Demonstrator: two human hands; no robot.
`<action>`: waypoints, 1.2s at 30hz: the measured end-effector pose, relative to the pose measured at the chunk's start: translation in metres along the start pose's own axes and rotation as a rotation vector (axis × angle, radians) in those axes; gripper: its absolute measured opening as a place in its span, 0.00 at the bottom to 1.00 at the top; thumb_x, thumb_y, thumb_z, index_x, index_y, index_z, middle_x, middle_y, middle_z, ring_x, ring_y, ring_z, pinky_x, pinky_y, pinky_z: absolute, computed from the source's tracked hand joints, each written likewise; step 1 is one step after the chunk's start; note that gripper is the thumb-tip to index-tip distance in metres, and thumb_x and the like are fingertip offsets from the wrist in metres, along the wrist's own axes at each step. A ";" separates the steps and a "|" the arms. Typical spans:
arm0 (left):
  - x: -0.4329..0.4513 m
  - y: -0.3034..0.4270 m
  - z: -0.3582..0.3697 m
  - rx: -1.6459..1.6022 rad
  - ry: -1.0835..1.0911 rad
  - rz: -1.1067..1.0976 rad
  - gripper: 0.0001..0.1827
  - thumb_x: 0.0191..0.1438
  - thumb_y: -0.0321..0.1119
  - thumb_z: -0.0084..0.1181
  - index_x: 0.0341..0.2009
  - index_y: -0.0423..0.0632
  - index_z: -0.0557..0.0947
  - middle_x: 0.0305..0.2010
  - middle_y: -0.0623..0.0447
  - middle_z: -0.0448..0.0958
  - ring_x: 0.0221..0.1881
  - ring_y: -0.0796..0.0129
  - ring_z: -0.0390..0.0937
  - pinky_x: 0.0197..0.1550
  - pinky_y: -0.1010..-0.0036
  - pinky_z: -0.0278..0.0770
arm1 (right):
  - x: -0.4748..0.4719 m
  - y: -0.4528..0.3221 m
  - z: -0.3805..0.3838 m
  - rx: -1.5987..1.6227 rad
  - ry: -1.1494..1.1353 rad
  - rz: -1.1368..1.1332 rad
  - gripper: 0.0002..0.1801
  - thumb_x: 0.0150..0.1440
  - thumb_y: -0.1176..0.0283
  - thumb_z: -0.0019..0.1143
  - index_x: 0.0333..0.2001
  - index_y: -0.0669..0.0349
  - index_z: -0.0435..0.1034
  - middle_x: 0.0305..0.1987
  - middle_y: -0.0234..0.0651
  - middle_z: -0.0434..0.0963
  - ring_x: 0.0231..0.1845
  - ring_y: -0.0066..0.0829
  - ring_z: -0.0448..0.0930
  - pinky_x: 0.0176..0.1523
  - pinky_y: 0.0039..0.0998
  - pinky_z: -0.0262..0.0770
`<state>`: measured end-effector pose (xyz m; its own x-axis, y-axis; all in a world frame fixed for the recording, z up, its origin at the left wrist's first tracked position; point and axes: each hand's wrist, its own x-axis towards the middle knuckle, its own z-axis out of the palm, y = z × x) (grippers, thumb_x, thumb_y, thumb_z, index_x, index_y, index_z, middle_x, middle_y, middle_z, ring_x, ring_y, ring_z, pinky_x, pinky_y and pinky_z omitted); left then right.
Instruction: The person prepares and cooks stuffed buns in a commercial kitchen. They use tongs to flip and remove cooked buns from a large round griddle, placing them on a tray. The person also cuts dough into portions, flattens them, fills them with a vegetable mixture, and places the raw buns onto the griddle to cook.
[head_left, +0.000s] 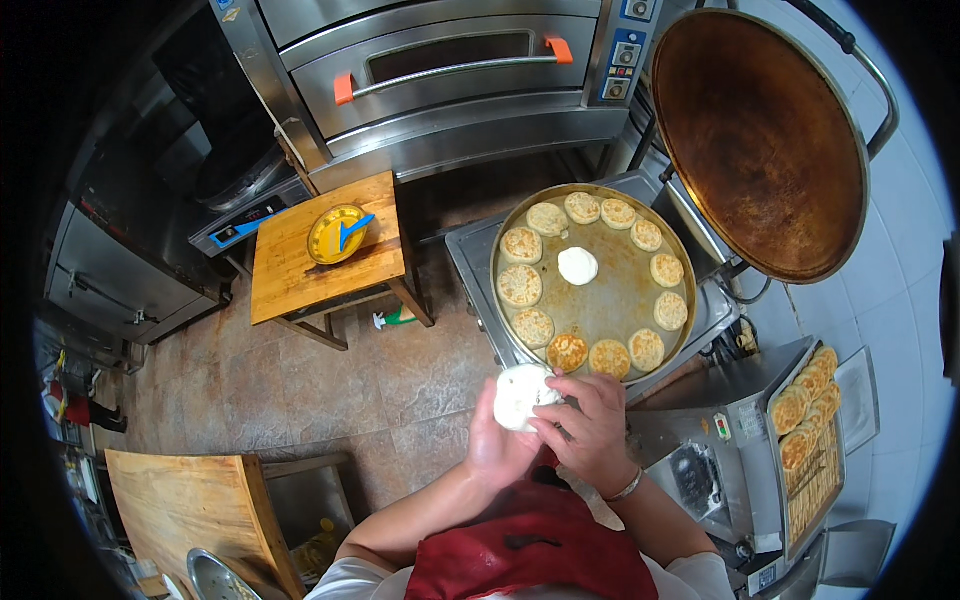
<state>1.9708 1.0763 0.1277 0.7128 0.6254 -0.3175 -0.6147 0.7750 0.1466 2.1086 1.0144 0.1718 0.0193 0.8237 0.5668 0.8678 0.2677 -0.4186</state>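
A flat round of raw white dough rests on the palm of my left hand. The fingers of my right hand press on its right edge. Just beyond my hands is a large round electric griddle pan, its domed brown lid raised at the upper right. Several browned flatbreads lie in a ring along the pan's wall. One pale raw dough round lies inside that ring, left of the pan's middle.
A small wooden table at left holds a yellow bowl with a blue brush. A steel deck oven stands ahead. More flatbreads fill part of a tray at right. A wooden worktable is at lower left. Another person is far left.
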 end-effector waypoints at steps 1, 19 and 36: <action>0.001 0.000 0.000 -0.006 0.028 0.012 0.35 0.68 0.61 0.32 0.61 0.43 0.72 0.58 0.46 0.76 0.59 0.55 0.74 0.61 0.59 0.72 | -0.001 0.002 0.003 -0.019 0.009 -0.031 0.13 0.41 0.69 0.75 0.31 0.51 0.77 0.53 0.35 0.76 0.52 0.37 0.74 0.57 0.41 0.66; 0.002 0.004 -0.007 0.090 0.033 -0.046 0.36 0.69 0.61 0.31 0.66 0.45 0.67 0.67 0.42 0.69 0.67 0.53 0.69 0.70 0.53 0.66 | -0.007 0.036 0.049 1.290 0.045 1.008 0.37 0.54 0.74 0.68 0.66 0.62 0.60 0.67 0.40 0.65 0.69 0.36 0.64 0.68 0.35 0.63; 0.016 0.031 -0.006 -0.266 -0.065 -0.109 0.38 0.66 0.64 0.36 0.66 0.45 0.67 0.70 0.41 0.65 0.65 0.44 0.69 0.63 0.52 0.74 | 0.009 0.008 0.001 0.299 0.126 0.374 0.17 0.45 0.72 0.73 0.41 0.56 0.78 0.43 0.33 0.75 0.44 0.37 0.75 0.50 0.35 0.71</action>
<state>1.9612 1.1099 0.1219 0.7946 0.5505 -0.2561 -0.5939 0.7924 -0.1391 2.1153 1.0243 0.1727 0.3784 0.8286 0.4127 0.6098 0.1123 -0.7845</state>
